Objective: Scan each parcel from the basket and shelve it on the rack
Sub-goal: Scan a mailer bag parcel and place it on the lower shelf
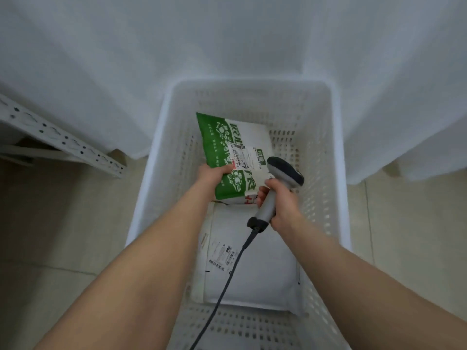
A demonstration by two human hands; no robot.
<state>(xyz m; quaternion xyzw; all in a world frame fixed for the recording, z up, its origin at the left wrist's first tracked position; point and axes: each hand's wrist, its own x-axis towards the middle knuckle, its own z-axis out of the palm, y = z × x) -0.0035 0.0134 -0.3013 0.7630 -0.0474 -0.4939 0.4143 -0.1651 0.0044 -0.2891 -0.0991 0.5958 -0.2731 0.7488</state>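
A green and white parcel [228,147] with a shipping label is tilted up inside the white perforated basket [338,152]. My left hand [211,173] grips its left edge, thumb on the printed face. My right hand [280,203] holds the grey handle of a corded barcode scanner [284,173], whose dark head sits just right of the parcel's label. A white parcel [260,263] with a barcode label lies flat on the basket floor below my hands; the scanner cable crosses over it.
A white metal rack [60,140] with a perforated upright stands at the left on the pale tiled floor. White curtains [227,34] hang behind the basket and along the right side.
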